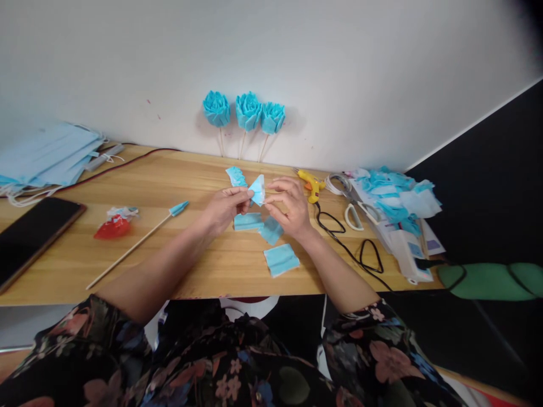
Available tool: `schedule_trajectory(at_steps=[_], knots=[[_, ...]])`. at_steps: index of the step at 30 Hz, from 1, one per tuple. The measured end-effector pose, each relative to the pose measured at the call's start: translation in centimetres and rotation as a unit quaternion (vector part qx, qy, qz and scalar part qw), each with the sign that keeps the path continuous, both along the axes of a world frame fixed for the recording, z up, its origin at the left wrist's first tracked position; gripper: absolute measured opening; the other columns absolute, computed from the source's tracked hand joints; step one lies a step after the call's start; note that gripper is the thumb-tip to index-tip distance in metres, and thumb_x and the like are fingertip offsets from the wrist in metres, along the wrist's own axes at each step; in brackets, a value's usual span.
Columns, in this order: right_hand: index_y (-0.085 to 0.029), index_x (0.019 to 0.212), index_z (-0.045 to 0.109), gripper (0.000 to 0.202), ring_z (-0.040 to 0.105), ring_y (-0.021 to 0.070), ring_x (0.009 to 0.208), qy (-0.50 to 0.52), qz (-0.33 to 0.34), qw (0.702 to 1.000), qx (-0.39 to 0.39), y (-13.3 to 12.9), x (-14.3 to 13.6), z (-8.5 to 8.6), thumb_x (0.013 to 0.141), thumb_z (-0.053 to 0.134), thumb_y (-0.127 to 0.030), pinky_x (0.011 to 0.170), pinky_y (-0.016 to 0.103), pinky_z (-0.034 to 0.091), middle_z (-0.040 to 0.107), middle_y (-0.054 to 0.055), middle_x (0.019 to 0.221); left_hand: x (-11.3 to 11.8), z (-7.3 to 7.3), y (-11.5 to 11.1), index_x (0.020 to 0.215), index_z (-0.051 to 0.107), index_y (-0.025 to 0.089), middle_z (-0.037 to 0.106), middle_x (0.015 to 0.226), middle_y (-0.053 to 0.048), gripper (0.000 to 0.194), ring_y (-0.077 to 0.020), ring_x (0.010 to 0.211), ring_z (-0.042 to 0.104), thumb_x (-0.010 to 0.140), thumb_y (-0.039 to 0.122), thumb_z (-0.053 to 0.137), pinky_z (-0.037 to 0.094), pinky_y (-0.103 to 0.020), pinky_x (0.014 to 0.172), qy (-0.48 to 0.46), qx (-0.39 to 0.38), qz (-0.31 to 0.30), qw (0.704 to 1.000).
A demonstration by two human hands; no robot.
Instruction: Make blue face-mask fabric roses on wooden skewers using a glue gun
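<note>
A folded, fan-shaped piece of blue mask fabric [257,191] with a white edge is pinched between the thumb and fingers of my left hand [231,206]. On its other side, my right hand [291,208] has its thumb and a finger closed at the lower right corner, the other fingers raised. Below both hands lie flat cut blue fabric pieces [281,260]. A gathered blue strip [236,176] rests just behind. Left of my left forearm is a wooden stick [131,249] with a blue wrapped tip [179,208].
Three blue fabric flowers [248,112] on sticks lean against the wall. To the right are a yellow glue gun [311,185] with a looping black cord, scissors [354,217] and a heap of blue scraps [394,195]. Masks [46,152], a phone [36,237] and a red packet [113,226] lie left.
</note>
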State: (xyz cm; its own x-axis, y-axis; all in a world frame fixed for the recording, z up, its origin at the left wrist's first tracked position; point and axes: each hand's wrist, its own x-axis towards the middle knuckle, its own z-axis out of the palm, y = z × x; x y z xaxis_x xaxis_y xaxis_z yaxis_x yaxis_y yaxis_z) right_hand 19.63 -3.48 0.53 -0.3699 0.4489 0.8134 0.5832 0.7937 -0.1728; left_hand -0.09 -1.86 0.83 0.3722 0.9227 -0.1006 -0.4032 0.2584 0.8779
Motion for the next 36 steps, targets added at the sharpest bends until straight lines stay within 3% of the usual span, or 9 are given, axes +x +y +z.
schedule_trajectory(at_steps=[15, 21, 27, 36], knots=[[-0.025, 0.086, 0.064, 0.006, 0.067, 0.0234, 0.111, 0.104, -0.027, 0.983, -0.147, -0.45, -0.51, -0.32, 0.091, 0.063, -0.027, 0.100, 0.046, 0.050, 0.072, 0.007, 0.116, -0.05, -0.11, -0.16, 0.062, 0.065, 0.014, 0.054, 0.055, 0.001, 0.023, -0.0078, 0.052, 0.045, 0.076, 0.026, 0.080, 0.034, -0.024, 0.054, 0.027, 0.010, -0.006, 1.000], [-0.023, 0.085, 0.062, 0.008, 0.070, 0.0202, 0.109, 0.198, 0.023, 0.944, -0.263, -0.52, -0.89, -0.59, 0.089, 0.065, -0.030, 0.096, 0.038, 0.055, 0.075, 0.008, 0.112, -0.14, -0.36, -0.16, 0.059, 0.063, 0.014, 0.054, 0.057, 0.001, 0.028, -0.0079, 0.053, 0.046, 0.074, 0.030, 0.081, 0.035, -0.025, 0.055, 0.028, 0.028, -0.015, 0.999], [-0.023, 0.084, 0.063, 0.012, 0.072, 0.0170, 0.092, 0.261, 0.044, 0.904, -0.337, -0.28, -0.95, -1.00, 0.085, 0.068, -0.034, 0.090, 0.034, 0.057, 0.075, 0.004, 0.098, -0.04, -0.40, -0.13, 0.057, 0.061, 0.015, 0.052, 0.055, 0.001, 0.030, -0.0080, 0.052, 0.045, 0.072, 0.032, 0.081, 0.034, -0.025, 0.054, 0.032, 0.034, -0.020, 0.999], [-0.023, 0.083, 0.064, 0.016, 0.068, 0.0162, 0.083, 0.264, 0.031, 0.892, -0.365, -0.31, -0.94, -0.77, 0.083, 0.070, -0.037, 0.084, 0.033, 0.055, 0.072, 0.002, 0.087, -0.02, -0.56, -0.04, 0.057, 0.060, 0.016, 0.052, 0.056, 0.001, 0.031, -0.0078, 0.052, 0.045, 0.074, 0.032, 0.080, 0.034, -0.024, 0.054, 0.034, 0.034, -0.026, 0.999]])
